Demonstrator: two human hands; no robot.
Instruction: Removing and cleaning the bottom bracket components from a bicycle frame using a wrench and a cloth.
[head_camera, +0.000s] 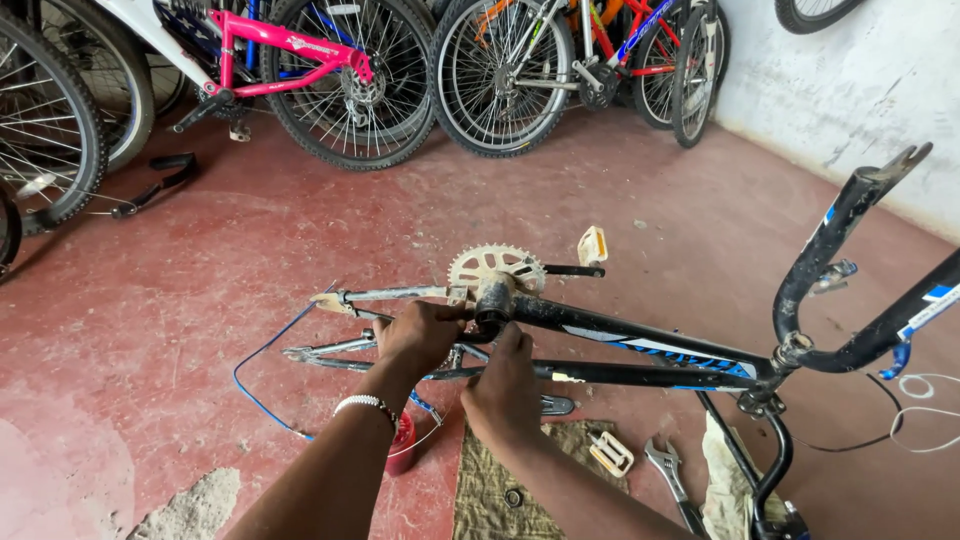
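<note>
A black and blue bicycle frame (640, 345) lies upside down on the red floor, its toothed chainring (490, 265) and crank arm with a pale pedal (592, 245) pointing up. My left hand (418, 335) grips the frame just left of the bottom bracket (494, 300). My right hand (505, 385) is closed on the frame tubes just below the bottom bracket, thumb reaching up toward it. A beaded bracelet (367, 403) sits on my left wrist.
A loose pedal (610, 453) and an adjustable wrench (672, 475) lie on a brown cloth (490, 490) near me. A small red can (402, 445) stands under my left arm. A blue cable (262, 365) curls left. Several bicycles (350, 70) lean along the back wall.
</note>
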